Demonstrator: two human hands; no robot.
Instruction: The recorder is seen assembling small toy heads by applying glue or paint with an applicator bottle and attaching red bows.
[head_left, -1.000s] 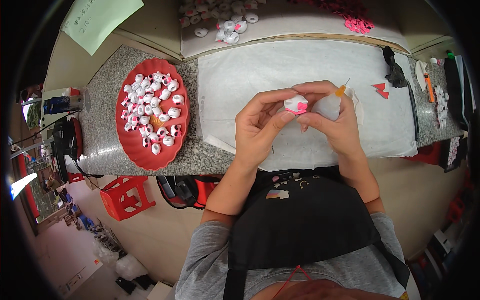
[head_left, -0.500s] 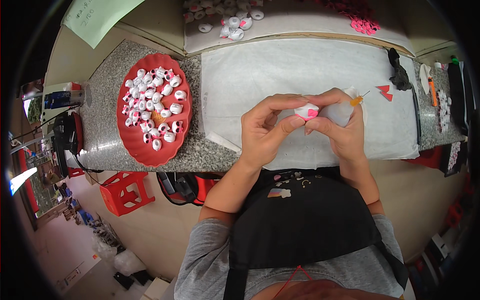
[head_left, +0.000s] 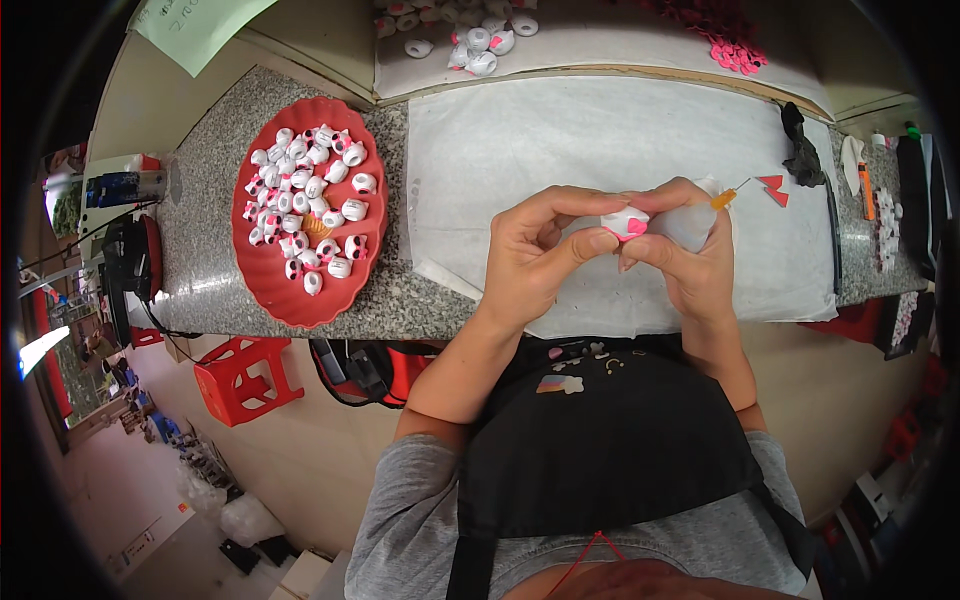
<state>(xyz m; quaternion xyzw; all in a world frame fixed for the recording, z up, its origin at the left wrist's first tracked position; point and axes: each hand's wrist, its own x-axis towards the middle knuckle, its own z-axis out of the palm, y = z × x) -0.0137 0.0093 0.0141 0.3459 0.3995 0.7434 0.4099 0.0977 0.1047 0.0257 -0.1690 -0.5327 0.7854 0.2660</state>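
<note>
A small white figure head (head_left: 622, 217) with a pink patch is pinched between both hands above the white sheet (head_left: 480, 140). My left hand (head_left: 530, 250) grips it from the left with thumb and forefinger. On the other side, my right hand (head_left: 705, 275) presses its thumb and fingertip to the same piece. That hand also keeps a translucent squeeze bottle (head_left: 686, 228) in its palm; the orange needle tip (head_left: 723, 199) points up and right. My fingers hide much of the head.
A red scalloped plate (head_left: 350, 290) at left holds many white heads with pink and black details. More white heads (head_left: 482, 64) and pink pieces (head_left: 738, 56) lie on the shelf behind. Red triangular scraps (head_left: 774, 191) and a crumpled black bag (head_left: 802, 155) sit at right.
The view has shifted slightly. Both hands keep their hold on the head and bottle, and the head has turned a little at most.
</note>
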